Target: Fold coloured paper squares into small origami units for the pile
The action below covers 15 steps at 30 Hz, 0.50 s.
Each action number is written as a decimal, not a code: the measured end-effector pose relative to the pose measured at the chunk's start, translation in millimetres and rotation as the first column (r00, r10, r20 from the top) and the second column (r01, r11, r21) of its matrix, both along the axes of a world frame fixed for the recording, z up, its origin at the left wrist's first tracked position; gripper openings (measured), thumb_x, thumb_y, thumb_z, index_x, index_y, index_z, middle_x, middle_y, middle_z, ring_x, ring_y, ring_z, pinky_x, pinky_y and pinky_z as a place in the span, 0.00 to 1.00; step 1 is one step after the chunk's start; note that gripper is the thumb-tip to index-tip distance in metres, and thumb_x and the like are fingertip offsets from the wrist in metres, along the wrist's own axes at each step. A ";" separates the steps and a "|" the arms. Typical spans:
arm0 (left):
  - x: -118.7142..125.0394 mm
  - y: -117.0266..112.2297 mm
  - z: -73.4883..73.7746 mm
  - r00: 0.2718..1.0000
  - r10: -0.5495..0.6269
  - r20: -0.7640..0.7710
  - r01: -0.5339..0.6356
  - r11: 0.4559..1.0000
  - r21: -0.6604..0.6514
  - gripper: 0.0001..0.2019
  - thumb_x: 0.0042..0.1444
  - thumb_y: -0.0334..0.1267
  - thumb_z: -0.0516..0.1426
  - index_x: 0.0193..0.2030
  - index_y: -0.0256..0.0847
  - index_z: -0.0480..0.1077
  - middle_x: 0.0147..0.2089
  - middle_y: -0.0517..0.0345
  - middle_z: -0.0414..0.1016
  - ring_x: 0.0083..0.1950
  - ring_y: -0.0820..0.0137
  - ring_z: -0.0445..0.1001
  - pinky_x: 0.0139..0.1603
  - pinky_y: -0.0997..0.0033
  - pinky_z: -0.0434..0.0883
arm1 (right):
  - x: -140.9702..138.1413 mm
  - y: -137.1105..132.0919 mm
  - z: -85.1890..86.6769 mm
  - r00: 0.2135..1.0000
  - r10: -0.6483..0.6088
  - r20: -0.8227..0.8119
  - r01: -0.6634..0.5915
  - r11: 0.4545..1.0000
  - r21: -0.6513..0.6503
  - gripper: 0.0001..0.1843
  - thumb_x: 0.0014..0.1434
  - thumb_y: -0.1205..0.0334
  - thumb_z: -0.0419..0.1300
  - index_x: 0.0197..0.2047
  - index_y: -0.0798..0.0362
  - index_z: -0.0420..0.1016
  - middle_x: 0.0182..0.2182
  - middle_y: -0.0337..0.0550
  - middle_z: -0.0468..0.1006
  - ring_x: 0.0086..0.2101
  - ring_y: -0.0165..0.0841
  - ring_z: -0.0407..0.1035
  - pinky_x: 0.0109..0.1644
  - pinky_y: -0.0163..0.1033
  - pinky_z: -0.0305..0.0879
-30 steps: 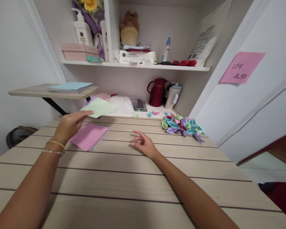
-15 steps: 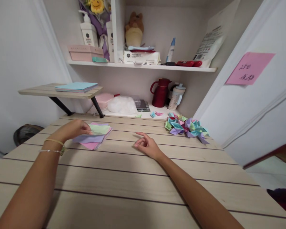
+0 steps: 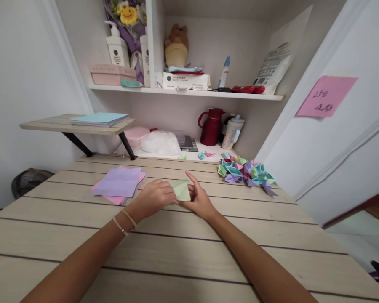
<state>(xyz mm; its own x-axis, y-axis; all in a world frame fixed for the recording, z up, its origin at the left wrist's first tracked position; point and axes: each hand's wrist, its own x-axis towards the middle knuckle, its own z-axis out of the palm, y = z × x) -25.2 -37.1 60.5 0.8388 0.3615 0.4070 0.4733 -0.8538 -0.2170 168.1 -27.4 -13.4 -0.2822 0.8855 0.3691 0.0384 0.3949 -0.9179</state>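
A light green paper square (image 3: 181, 190) is held just above the wooden table (image 3: 164, 256), between both hands. My left hand (image 3: 153, 197) pinches its left edge, fingers closed on it. My right hand (image 3: 199, 200) grips its right side, index finger raised along the edge. To the left lies a stack of coloured paper (image 3: 118, 184) with a lilac sheet on top and pink ones below. A pile of folded paper boats (image 3: 245, 171) in several colours sits at the table's far right.
A small raised shelf (image 3: 76, 124) with blue paper is at the left. Behind the table stand a red jug (image 3: 211, 125), a cup (image 3: 233, 131) and a pink box (image 3: 135, 135). A pink note (image 3: 325, 97) hangs on the right wall.
My left hand set the lilac sheet on the stack and carried the green sheet rightward to the table's middle. My right hand closed on its other side.
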 end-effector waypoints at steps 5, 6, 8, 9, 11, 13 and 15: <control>0.0 -0.3 -25.7 0.972 0.026 0.232 -0.013 0.998 -0.057 0.08 0.56 0.40 0.53 0.39 0.42 0.71 0.39 0.55 0.72 0.41 0.68 0.68 0.43 0.67 0.61 | 3.1 7.8 -3.1 0.989 -0.115 0.096 0.108 0.991 0.079 0.18 0.41 0.63 0.66 0.39 0.52 0.77 0.34 0.45 0.77 0.33 0.35 0.70 0.37 0.38 0.66; -0.7 0.6 -29.1 0.948 0.077 0.309 -0.053 0.995 -0.085 0.11 0.53 0.42 0.55 0.42 0.43 0.70 0.41 0.53 0.71 0.44 0.66 0.67 0.45 0.65 0.61 | 3.9 9.1 -3.4 0.985 -0.153 0.082 0.148 0.987 0.066 0.15 0.42 0.63 0.66 0.37 0.52 0.78 0.34 0.45 0.78 0.33 0.36 0.70 0.38 0.39 0.66; -2.0 3.7 -35.1 0.862 0.225 0.455 -0.159 0.971 -0.178 0.22 0.46 0.48 0.60 0.48 0.43 0.68 0.44 0.50 0.67 0.45 0.63 0.65 0.46 0.63 0.62 | 5.5 11.0 -3.5 0.977 -0.213 0.002 0.213 0.977 0.018 0.14 0.42 0.63 0.65 0.36 0.52 0.78 0.35 0.46 0.78 0.34 0.36 0.71 0.39 0.40 0.67; -2.8 5.8 -37.9 0.802 0.303 0.515 -0.200 0.948 -0.247 0.27 0.43 0.49 0.61 0.50 0.43 0.67 0.43 0.50 0.65 0.44 0.63 0.65 0.45 0.63 0.63 | 6.3 11.5 -3.5 0.973 -0.226 -0.053 0.226 0.974 -0.013 0.15 0.41 0.63 0.65 0.36 0.52 0.78 0.36 0.46 0.78 0.35 0.37 0.71 0.40 0.40 0.67; -4.9 10.9 -43.4 0.681 0.435 0.589 -0.199 0.884 -0.423 0.31 0.40 0.49 0.62 0.52 0.42 0.64 0.37 0.54 0.64 0.38 0.66 0.65 0.39 0.67 0.65 | 7.4 12.1 -3.3 0.959 -0.236 -0.157 0.225 0.971 -0.084 0.17 0.40 0.63 0.66 0.37 0.52 0.78 0.37 0.46 0.78 0.37 0.37 0.71 0.42 0.41 0.67; -7.4 16.2 -48.3 0.590 0.520 0.617 -0.085 0.801 -0.593 0.29 0.43 0.46 0.61 0.53 0.40 0.63 0.30 0.61 0.62 0.30 0.72 0.64 0.32 0.72 0.64 | 8.1 12.2 -3.0 0.949 -0.250 -0.193 0.223 0.963 -0.152 0.18 0.40 0.62 0.65 0.38 0.53 0.77 0.36 0.44 0.78 0.34 0.35 0.71 0.39 0.41 0.67; -9.8 20.9 -51.7 0.517 0.571 0.638 0.049 0.724 -0.688 0.27 0.44 0.43 0.61 0.52 0.39 0.63 0.27 0.64 0.60 0.27 0.75 0.62 0.28 0.76 0.62 | 8.1 12.4 -2.5 0.945 -0.272 -0.184 0.235 0.952 -0.196 0.18 0.41 0.61 0.64 0.38 0.54 0.77 0.32 0.42 0.79 0.29 0.32 0.70 0.35 0.39 0.67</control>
<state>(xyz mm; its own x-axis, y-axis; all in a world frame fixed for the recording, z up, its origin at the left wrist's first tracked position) -35.0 -16.2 8.8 0.1032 0.8980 0.4278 0.3877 -0.4323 0.8141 176.2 -15.0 -16.0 0.0264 0.9718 0.2343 -0.0806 0.2357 -0.9685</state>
